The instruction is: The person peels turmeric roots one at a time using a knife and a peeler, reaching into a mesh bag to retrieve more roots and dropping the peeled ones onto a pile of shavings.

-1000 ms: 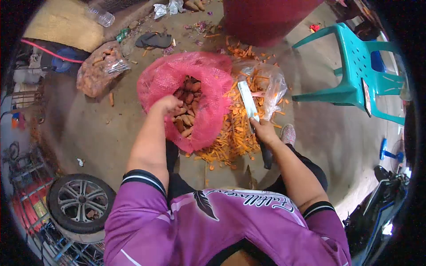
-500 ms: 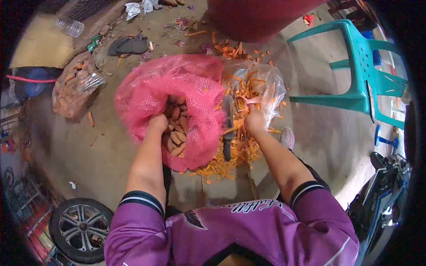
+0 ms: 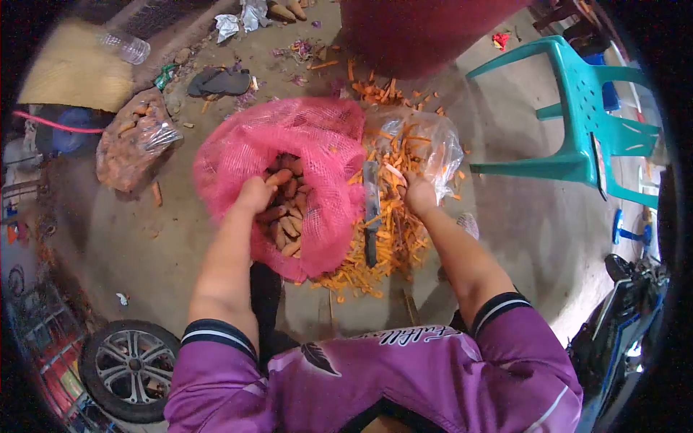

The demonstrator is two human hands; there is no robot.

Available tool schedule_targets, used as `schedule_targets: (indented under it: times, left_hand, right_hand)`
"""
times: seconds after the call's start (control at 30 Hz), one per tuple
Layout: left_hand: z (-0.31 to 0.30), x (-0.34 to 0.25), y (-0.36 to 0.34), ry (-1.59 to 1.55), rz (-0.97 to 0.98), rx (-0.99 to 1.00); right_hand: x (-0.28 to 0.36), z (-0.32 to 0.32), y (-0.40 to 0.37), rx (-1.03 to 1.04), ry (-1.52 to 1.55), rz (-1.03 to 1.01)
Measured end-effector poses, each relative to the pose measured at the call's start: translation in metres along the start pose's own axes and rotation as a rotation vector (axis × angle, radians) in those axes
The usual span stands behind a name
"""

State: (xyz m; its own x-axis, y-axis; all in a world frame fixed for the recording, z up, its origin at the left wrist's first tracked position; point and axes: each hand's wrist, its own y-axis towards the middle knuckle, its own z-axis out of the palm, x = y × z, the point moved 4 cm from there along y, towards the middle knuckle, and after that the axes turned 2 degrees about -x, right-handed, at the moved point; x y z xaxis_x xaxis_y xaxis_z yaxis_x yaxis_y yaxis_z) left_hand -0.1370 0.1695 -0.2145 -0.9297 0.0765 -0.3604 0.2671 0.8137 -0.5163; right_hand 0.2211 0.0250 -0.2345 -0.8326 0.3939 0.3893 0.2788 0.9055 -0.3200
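Note:
A pink mesh sack (image 3: 328, 238) stands with its mouth folded back, full of brown sweet potatoes (image 3: 291, 225). At its opening, my left hand (image 3: 254, 195) is closed on one sweet potato (image 3: 279, 177). My right hand (image 3: 420, 195) is closed around a pink peeler (image 3: 395, 173), partly hidden by the fingers, above a heap of orange peelings (image 3: 397, 249). Between the sack and that hand lies a knife (image 3: 372, 209), its dark handle toward me. Behind the right hand a clear plastic bag (image 3: 446, 141) spreads over the peelings.
A green plastic chair (image 3: 570, 115) stands at the right, with a motorcycle (image 3: 621, 317) below it. At left are a clear bag of roots (image 3: 133, 148) and a wheel (image 3: 132, 366). A dark slipper (image 3: 219, 82) and a large red container (image 3: 426, 32) are farther back.
My left hand has drawn back from deep in the sack to its opening, a sweet potato now visible in it. My right hand has shifted and turned slightly, the pink peeler with it.

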Motion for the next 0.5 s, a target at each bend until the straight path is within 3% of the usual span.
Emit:
schedule_targets:
  times: [0.07,0.17,0.3,0.4,0.5]
  left_hand:
    - [-0.041,-0.027,-0.018,-0.321,0.132,-0.003]
    - [-0.096,-0.071,-0.062,-0.464,0.101,0.231]
    - [-0.124,-0.115,-0.128,-1.217,0.092,0.251]
    - [-0.129,-0.167,-0.185,-1.639,0.124,0.339]
    - [-0.103,-0.194,-0.206,-1.785,0.234,0.495]
  right_hand:
    - [0.017,-0.030,-0.016,0.069,0.108,0.062]
    - [0.027,-0.058,-0.035,0.082,0.045,0.081]
    - [0.038,-0.099,-0.067,0.131,0.187,0.116]
    - [0.068,-0.150,-0.118,0.280,0.310,-0.017]
    - [0.084,-0.194,-0.161,0.127,0.280,-0.123]
